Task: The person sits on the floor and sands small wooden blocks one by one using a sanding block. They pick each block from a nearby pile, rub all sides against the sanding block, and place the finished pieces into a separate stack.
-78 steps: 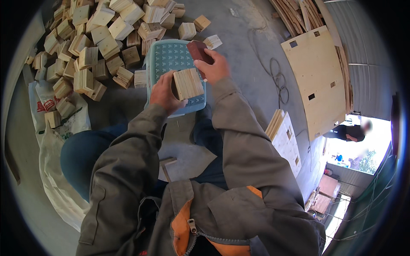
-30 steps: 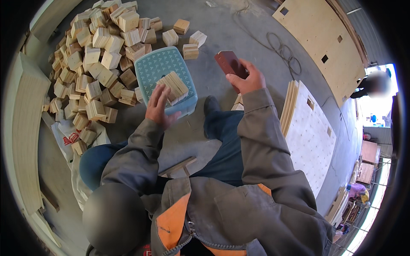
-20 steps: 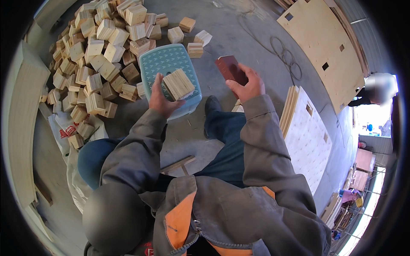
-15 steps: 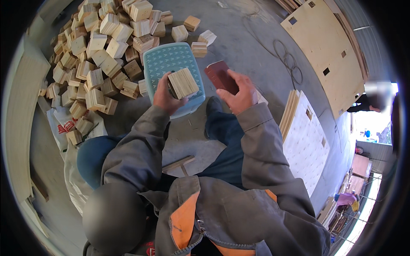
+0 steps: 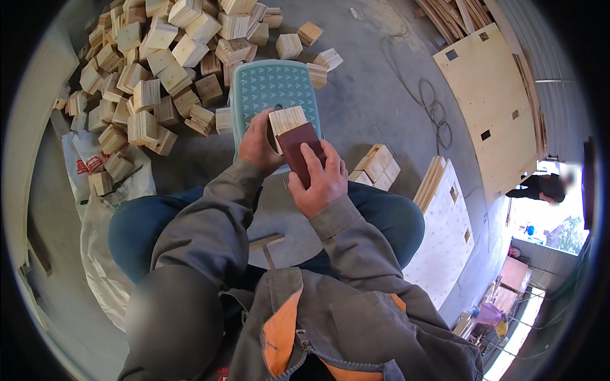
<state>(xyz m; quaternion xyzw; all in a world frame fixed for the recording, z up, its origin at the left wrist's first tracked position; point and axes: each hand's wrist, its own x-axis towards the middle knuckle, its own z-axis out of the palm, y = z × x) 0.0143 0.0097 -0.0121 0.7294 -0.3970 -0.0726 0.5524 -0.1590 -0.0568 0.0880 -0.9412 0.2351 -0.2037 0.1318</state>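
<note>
Over a teal plastic stool [image 5: 274, 79] with a studded top, my left hand [image 5: 258, 146] grips a layered plywood block [image 5: 287, 119] from its left side. My right hand [image 5: 323, 180] presses a flat, dark red sanding block [image 5: 297, 146] against the plywood block's upper face, fingers laid over it and thumb at its lower edge. The sanding block covers the nearer part of that face. Whether the plywood block touches the stool top cannot be made out.
A large heap of plywood blocks [image 5: 171, 57] lies left of the stool, beside a white sack [image 5: 105, 254]. Several blocks [image 5: 379, 166] are grouped right of my knee. Plywood panels [image 5: 441, 235] and a coiled cable [image 5: 438, 117] lie farther right. Another person [image 5: 540, 188] stands at the far right.
My right hand has brought the sanding block left and down onto the plywood block. My right knee has swung outward, and the view has shifted slightly.
</note>
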